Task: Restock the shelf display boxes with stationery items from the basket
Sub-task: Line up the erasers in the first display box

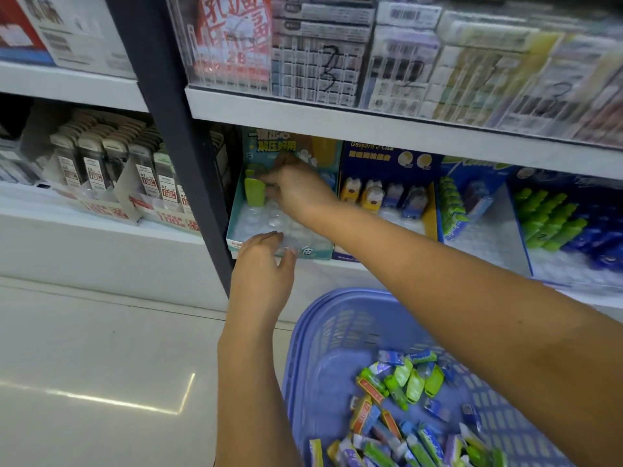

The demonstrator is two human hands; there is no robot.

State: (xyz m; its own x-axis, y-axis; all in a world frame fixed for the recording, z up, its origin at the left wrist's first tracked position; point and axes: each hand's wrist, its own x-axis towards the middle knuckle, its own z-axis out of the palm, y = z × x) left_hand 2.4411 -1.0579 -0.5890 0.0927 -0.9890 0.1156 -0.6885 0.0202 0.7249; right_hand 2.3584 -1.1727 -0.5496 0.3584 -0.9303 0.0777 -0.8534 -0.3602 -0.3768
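The right hand (296,190) reaches deep into the teal display box (313,251) on the low shelf (371,129). Its fingertips (269,187) pinch a green piece (254,192) and stand it up in the back left corner. The left hand (266,261) rests on the front edge of the same box. Its fingers lie mostly straight and hold nothing that I can see, so I think it is just steadying the box. Inside the box is a clear plastic tray (266,219) with little cups, and most of the cups look bare. The green piece could tip over if the fingers let go before it sits down in its cup. Then it could slide forward on the slippery tray. The box sits right at the shelf edge, so a hard push or pull could drag it off. If that happens it could fall toward the purple basket (337,298) below. The right arm stretches over the basket, and the basket has lots of loose green and blue packets (409,382) in it. A bump from the arm could scatter them. The blue box (350,156) with yellow animal-shaped pieces (371,195) stands just beside the teal one. A wide move of the wrist could knock those over. This part of the picture is a bit blurry, so I cannot tell if the green piece is already seated.
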